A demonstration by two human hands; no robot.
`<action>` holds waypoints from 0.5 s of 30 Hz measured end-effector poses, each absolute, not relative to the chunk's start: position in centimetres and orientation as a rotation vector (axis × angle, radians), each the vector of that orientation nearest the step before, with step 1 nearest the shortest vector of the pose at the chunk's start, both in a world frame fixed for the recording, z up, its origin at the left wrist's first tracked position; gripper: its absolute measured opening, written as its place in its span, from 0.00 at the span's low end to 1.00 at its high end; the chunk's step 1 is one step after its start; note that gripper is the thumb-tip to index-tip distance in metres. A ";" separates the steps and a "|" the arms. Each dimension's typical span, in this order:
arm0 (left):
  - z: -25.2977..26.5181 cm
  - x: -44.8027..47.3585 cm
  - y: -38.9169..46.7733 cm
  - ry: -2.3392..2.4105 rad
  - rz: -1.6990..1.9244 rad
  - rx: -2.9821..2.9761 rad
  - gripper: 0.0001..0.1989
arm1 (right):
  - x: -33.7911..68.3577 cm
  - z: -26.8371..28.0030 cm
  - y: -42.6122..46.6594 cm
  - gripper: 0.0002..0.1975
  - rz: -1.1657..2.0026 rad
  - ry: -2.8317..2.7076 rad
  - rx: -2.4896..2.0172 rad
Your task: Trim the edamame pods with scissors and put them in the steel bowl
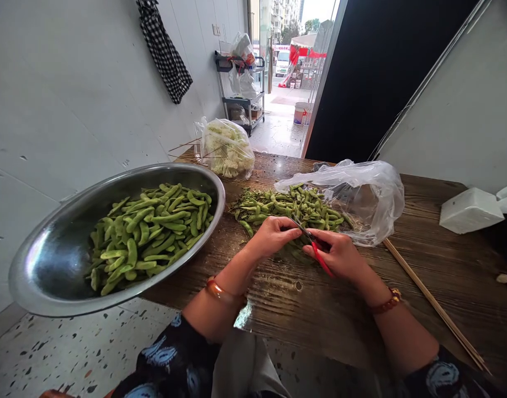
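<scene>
My right hand (338, 254) is closed on a pair of scissors (320, 257) with red handles. The dark blades point up and left, toward my left hand (274, 236). Its thumb and fingers are pinched together beside the blade tips, and what they hold is hidden. Just beyond both hands lies a loose pile of green soybean pods (292, 204), with stem bits and leaf scraps at its left. More pods (154, 229) are heaped in a large steel basin (46, 260) on the left.
A clear plastic bag (373, 193) lies crumpled behind the pile. Bagged cauliflower (226, 146) sits at the table's far end near thin sticks. Long wooden sticks (431, 298) lie on the right of the wooden table (278, 315). A white foam box (469, 210) stands farther right.
</scene>
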State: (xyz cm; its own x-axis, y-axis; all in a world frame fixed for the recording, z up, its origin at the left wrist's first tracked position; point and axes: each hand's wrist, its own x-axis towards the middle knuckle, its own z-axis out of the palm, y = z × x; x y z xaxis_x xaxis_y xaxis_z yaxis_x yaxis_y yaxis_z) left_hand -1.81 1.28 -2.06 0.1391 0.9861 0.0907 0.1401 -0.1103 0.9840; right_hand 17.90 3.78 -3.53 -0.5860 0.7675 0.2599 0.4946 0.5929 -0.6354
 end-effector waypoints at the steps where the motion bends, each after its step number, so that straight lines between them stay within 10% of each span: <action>1: -2.1 -1.8 1.3 1.159 1.101 1.428 0.12 | 17.9 -3.4 3.8 0.19 0.707 -2.311 -1.002; 15: -2.6 -1.8 1.3 1.104 1.096 1.392 0.14 | 17.6 -3.4 3.5 0.25 0.719 -2.283 -1.027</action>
